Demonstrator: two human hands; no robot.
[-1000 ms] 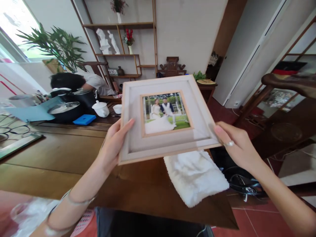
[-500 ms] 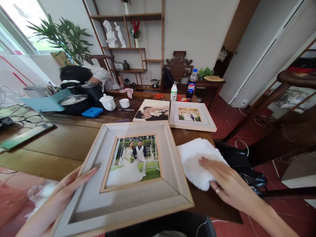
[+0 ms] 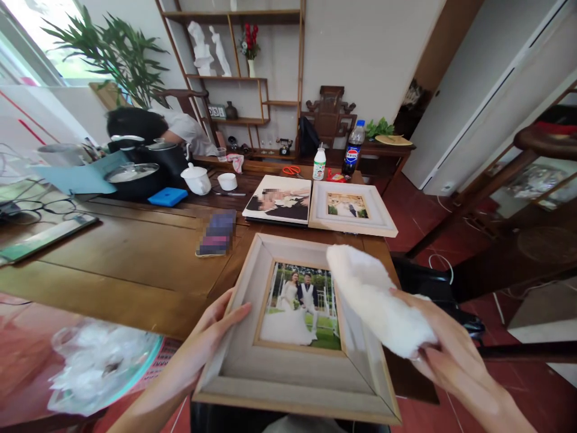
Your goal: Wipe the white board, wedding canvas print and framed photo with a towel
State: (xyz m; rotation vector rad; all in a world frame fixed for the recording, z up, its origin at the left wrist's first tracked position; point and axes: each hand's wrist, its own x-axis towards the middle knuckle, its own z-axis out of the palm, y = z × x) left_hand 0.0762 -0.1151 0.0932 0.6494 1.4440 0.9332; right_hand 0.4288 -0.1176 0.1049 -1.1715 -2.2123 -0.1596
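Note:
A light wooden picture frame (image 3: pixel 288 376) with a wedding photo tilts up at the table's near edge. My left hand (image 3: pixel 211 328) grips its left side, the thumb lying over the front. In my right hand (image 3: pixel 451 349) is a white cloth (image 3: pixel 378 300), bunched and raised over the frame's right side; whether it touches the frame I cannot tell. Beyond the frame, a second framed photo (image 3: pixel 387 210) and a white-edged photo panel (image 3: pixel 282 201) lie side by side on the table.
On the wooden table (image 3: pixel 121 249) are a phone (image 3: pixel 216 234), a blue box (image 3: pixel 167 197), a lidded white pot (image 3: pixel 196 179), orange scissors (image 3: pixel 291 171), a white bottle (image 3: pixel 319 163) and a cola bottle (image 3: pixel 353 150). A bin with plastic bags (image 3: pixel 99 367) stands lower left. Across the table a person (image 3: pixel 189 132) leans down.
The picture frame has shifted right and away from me, uncovering the phone. My right hand has lifted the cloth off the table to the frame's right side.

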